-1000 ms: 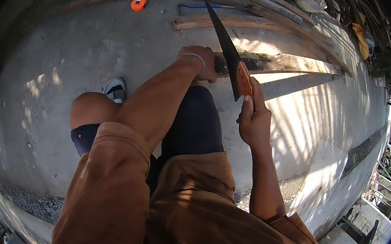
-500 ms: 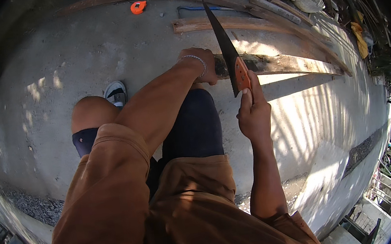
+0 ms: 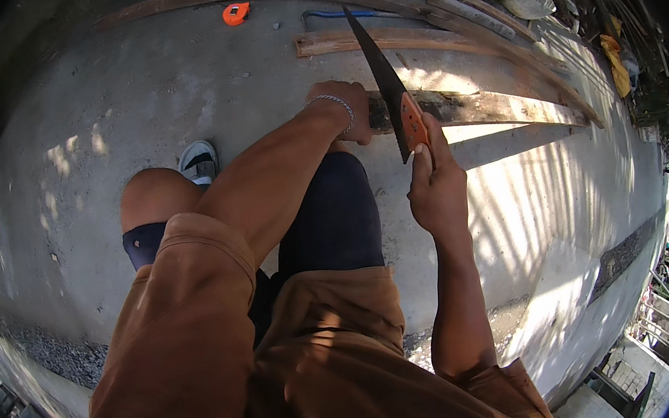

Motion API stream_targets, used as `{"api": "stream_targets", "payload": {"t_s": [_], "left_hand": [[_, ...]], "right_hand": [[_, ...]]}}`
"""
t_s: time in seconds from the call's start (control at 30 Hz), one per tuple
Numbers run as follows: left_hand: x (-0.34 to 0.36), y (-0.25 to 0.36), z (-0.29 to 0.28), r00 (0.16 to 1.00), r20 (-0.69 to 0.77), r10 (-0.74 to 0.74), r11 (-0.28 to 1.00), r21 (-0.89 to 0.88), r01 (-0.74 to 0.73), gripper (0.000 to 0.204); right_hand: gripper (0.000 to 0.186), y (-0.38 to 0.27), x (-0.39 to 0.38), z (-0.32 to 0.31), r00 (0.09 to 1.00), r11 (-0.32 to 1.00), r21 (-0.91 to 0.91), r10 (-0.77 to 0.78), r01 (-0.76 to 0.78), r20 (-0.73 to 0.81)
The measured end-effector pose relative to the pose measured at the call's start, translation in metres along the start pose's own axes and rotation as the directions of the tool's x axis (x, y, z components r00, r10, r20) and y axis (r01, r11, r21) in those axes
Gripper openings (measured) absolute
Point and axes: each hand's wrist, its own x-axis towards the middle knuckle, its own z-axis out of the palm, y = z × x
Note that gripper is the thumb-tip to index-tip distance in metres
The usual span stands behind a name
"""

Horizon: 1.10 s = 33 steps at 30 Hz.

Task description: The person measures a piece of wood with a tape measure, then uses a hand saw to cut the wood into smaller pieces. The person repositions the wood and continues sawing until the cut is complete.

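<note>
Orange grip (image 3: 413,116) wrapped in its curled fingers, the right hand (image 3: 439,200) stands upright right of centre, holding the saw (image 3: 382,69), dark blade tapering upward. At centre, the left hand (image 3: 343,112), arm outstretched, closes over the rough plank (image 3: 472,108). Upper right, worn boards (image 3: 380,36) lie.

The saw blade (image 3: 382,71) is matt metal; its handle (image 3: 414,126) looks smooth, wood or plastic being hard to tell. The plank (image 3: 497,107) is rough, blotched wood. The concrete floor (image 3: 127,84) looks matt, the tape measure (image 3: 236,14) smooth plastic, the shirt (image 3: 177,354) matt cloth.
</note>
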Motion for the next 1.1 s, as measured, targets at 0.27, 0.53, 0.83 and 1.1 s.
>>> {"api": "stream_targets", "payload": {"t_s": [0.27, 0.53, 0.83, 1.1], "left_hand": [[0.013, -0.009, 0.003, 1.0, 0.027, 0.004, 0.999, -0.039, -0.003, 0.05], [0.005, -0.005, -0.005, 0.995, 0.099, -0.019, 1.0, -0.013, 0.021, 0.053], [0.021, -0.01, 0.0, 0.975, 0.22, 0.033, 0.998, -0.053, -0.022, 0.056], [0.02, -0.009, -0.002, 0.978, 0.201, 0.056, 0.998, -0.049, -0.047, 0.06]], "right_hand": [[0.054, -0.048, -0.171, -0.092, 0.92, 0.935, 0.023, 0.344, -0.354, 0.189], [0.049, 0.005, -0.028, 0.001, 0.977, 0.971, 0.115, 0.201, -0.208, 0.065], [0.052, -0.056, -0.13, -0.083, 0.939, 0.936, 0.143, 0.294, -0.321, 0.18], [0.048, 0.013, -0.052, -0.009, 0.95, 0.951, 0.056, 0.297, -0.303, 0.093]]}}
